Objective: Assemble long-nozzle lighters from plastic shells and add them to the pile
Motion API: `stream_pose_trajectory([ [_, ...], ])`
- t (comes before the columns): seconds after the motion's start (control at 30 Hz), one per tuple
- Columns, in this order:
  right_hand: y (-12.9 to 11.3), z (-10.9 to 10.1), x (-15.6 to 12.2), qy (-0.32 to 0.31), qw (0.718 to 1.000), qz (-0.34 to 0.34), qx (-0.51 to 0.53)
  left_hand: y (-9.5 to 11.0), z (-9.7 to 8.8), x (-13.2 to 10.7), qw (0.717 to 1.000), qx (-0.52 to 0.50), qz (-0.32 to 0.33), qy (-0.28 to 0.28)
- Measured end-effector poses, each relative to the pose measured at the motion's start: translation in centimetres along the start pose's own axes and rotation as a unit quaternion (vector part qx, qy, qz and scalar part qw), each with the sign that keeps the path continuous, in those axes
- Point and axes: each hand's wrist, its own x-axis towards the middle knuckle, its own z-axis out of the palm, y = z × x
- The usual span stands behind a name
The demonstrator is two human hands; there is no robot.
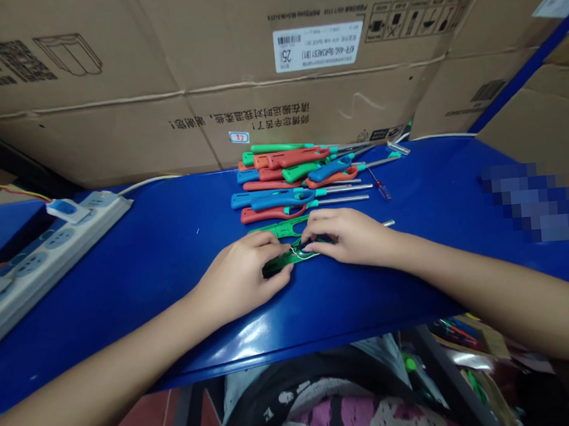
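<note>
Both hands work on an opened green long-nosed lighter (279, 262) lying on the blue table, with a thin white wire showing inside its shell. My left hand (252, 271) is closed around the handle end, thumb and fingers at its sides. Fingers bent, my right hand (338, 236) pinches at the lighter's trigger area, and its fingertips partly hide what they grip. Just behind lies the other green shell half (278, 228). Farther back is a pile of red, blue, green and orange lighters (283, 200), metal tubes pointing right.
A white power strip (60, 240) with a plug runs along the left. Behind the pile stands a large cardboard box (199, 128). A small screwdriver (382, 187) lies right of the lighters. Below the table's front edge at right is a box with more lighters (464, 336).
</note>
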Motion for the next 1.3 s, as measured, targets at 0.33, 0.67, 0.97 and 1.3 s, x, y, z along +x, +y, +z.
stream_pose_trajectory([
  [0.33,-0.8,0.1,0.1,-0.030,0.990,0.002,-0.141,0.0,0.1,-0.3,0.999,0.036,0.011,-0.011],
  [0.67,-1.3,0.4,-0.1,-0.053,0.969,-0.023,-0.242,1.2,-0.5,-0.4,0.990,0.141,0.005,-0.023],
  [0.97,-0.9,0.5,-0.2,-0.008,0.977,-0.042,-0.208,1.6,0.3,-0.7,0.976,0.214,0.040,-0.008],
  [1.3,-0.6,-0.4,-0.7,0.012,0.988,-0.092,-0.123,2.4,0.5,-0.8,0.947,0.305,0.099,-0.034],
])
